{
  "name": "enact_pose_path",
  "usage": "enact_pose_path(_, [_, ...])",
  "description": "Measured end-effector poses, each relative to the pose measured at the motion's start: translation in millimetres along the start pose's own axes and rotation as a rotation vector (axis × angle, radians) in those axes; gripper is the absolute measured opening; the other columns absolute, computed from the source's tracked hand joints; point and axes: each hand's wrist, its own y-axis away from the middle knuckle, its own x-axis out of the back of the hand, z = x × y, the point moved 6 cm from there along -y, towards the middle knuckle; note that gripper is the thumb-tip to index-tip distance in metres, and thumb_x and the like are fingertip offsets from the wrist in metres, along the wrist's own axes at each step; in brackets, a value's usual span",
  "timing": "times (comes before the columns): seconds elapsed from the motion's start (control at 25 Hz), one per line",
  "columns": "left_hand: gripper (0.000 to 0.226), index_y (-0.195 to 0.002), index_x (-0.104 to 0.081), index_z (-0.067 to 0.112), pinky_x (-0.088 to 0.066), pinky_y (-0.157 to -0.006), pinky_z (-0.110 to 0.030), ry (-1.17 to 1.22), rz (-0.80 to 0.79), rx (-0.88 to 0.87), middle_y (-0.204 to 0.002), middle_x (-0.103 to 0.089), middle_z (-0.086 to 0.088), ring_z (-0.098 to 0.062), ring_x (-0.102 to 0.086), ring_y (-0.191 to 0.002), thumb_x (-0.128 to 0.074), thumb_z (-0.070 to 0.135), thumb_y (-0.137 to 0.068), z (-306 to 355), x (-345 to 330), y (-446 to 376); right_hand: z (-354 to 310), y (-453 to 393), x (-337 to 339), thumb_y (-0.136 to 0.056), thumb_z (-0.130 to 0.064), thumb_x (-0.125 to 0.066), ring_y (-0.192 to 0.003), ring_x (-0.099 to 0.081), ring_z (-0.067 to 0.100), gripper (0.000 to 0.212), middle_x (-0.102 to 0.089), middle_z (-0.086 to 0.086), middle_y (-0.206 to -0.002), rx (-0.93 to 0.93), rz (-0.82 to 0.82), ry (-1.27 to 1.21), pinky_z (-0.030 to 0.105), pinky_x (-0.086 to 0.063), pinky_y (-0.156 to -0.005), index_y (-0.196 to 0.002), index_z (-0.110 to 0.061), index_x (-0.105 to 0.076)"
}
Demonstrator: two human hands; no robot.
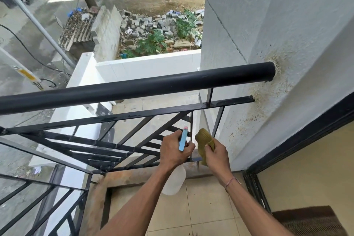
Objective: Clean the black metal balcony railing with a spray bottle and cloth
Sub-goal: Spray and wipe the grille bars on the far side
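The black metal railing (134,88) runs across the view, its round top bar ending in the white wall at the right. Below it lie slanted black bars (107,145). My left hand (173,151) grips a clear spray bottle (175,180) with a blue head and pink nozzle, pointed at the lower right bars. My right hand (215,154) holds a bunched olive-green cloth (204,141) just right of the bottle, close to a thin upright bar near the wall.
A white textured wall (268,34) with brown stains stands at the right. Beige floor tiles (201,207) lie underfoot, with a dark doormat (306,220) at the lower right beside a black-framed doorway. Beyond the railing is a long drop to a yard with rubble.
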Motion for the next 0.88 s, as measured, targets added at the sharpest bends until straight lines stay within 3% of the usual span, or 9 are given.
enact_pose_path(0.12, [0.027,-0.071,-0.058,0.021,-0.049,-0.052,-0.028,0.017,0.006,-0.010,-0.057,-0.057,0.009,-0.011,-0.055,-0.052,-0.072,0.044,-0.073,3,3,-2,-4,3,4,-0.101,-0.014,-0.053,-0.093,-0.066,0.023,0.016,-0.068,0.007,-0.094,-0.001,0.011,-0.072,0.035,-0.058,-0.074,-0.096,-0.024,-0.064])
enact_pose_path(0.24, [0.028,-0.073,-0.059,0.018,-0.053,-0.054,-0.035,0.047,0.031,-0.001,-0.058,-0.056,0.008,-0.013,-0.054,-0.052,-0.067,0.045,-0.073,-2,7,-1,-21,8,6,-0.100,-0.025,-0.060,-0.092,-0.068,0.016,0.007,-0.071,0.001,-0.095,0.079,0.045,-0.131,0.020,-0.055,-0.068,-0.099,-0.029,-0.065])
enact_pose_path(0.32, [0.025,-0.068,-0.055,0.022,-0.053,-0.054,-0.037,0.070,0.035,0.001,-0.055,-0.055,0.008,-0.014,-0.054,-0.051,-0.064,0.045,-0.072,-1,9,0,-35,9,10,-0.099,-0.027,-0.061,-0.090,-0.069,0.016,0.006,-0.072,-0.001,-0.093,0.136,0.103,-0.159,0.017,-0.055,-0.067,-0.102,-0.029,-0.067])
enact_pose_path(0.48, [0.022,-0.069,-0.058,0.024,-0.054,-0.055,-0.036,0.122,0.041,-0.041,-0.058,-0.057,0.010,-0.012,-0.056,-0.054,-0.067,0.045,-0.072,-1,17,2,-68,14,10,-0.103,-0.021,-0.054,-0.081,-0.067,0.019,0.017,-0.069,-0.002,-0.091,0.281,0.157,-0.107,0.040,-0.061,-0.065,-0.112,-0.030,-0.065])
enact_pose_path(0.56, [0.022,-0.074,-0.061,0.020,-0.055,-0.057,-0.037,0.148,0.062,-0.045,-0.061,-0.060,0.008,-0.014,-0.058,-0.057,-0.067,0.042,-0.073,-1,24,1,-91,12,8,-0.102,-0.012,-0.052,-0.082,-0.065,0.017,0.028,-0.070,0.004,-0.103,0.468,0.237,0.005,0.037,-0.062,-0.069,-0.129,-0.017,-0.061])
enact_pose_path(0.64, [0.020,-0.075,-0.061,0.019,-0.055,-0.056,-0.035,0.169,0.085,-0.030,-0.062,-0.061,0.006,-0.015,-0.060,-0.058,-0.065,0.038,-0.072,3,33,-1,-112,3,-3,-0.101,-0.003,-0.050,-0.112,-0.063,0.021,0.042,-0.062,0.013,-0.130,0.704,0.339,0.249,0.032,-0.055,-0.096,-0.142,-0.005,-0.049])
enact_pose_path(0.72, [0.016,-0.074,-0.060,0.019,-0.054,-0.055,-0.035,0.170,0.105,-0.035,-0.062,-0.061,0.006,-0.014,-0.059,-0.058,-0.065,0.034,-0.072,7,40,-2,-116,-15,-28,-0.097,-0.002,-0.052,-0.145,-0.036,0.032,0.056,-0.041,0.021,-0.153,0.817,0.370,0.684,0.042,-0.032,-0.120,-0.151,0.000,-0.035])
enact_pose_path(0.8, [0.012,-0.074,-0.060,0.019,-0.053,-0.054,-0.031,0.162,0.129,-0.032,-0.062,-0.060,0.006,-0.014,-0.059,-0.058,-0.067,0.029,-0.072,2,51,-2,-105,-31,-54,-0.090,-0.005,-0.060,-0.151,-0.016,0.041,0.073,-0.024,0.027,-0.160,0.730,0.306,0.927,0.051,-0.017,-0.124,-0.154,0.000,-0.025])
enact_pose_path(0.88, [0.011,-0.075,-0.060,0.019,-0.049,-0.052,-0.019,0.171,0.175,-0.018,-0.063,-0.060,0.007,-0.012,-0.059,-0.060,-0.069,0.025,-0.074,-10,67,-1,-97,-36,-74,-0.088,-0.010,-0.062,-0.152,-0.008,0.044,0.081,-0.016,0.029,-0.162,0.600,0.252,1.002,0.053,-0.005,-0.125,-0.155,0.001,-0.019])
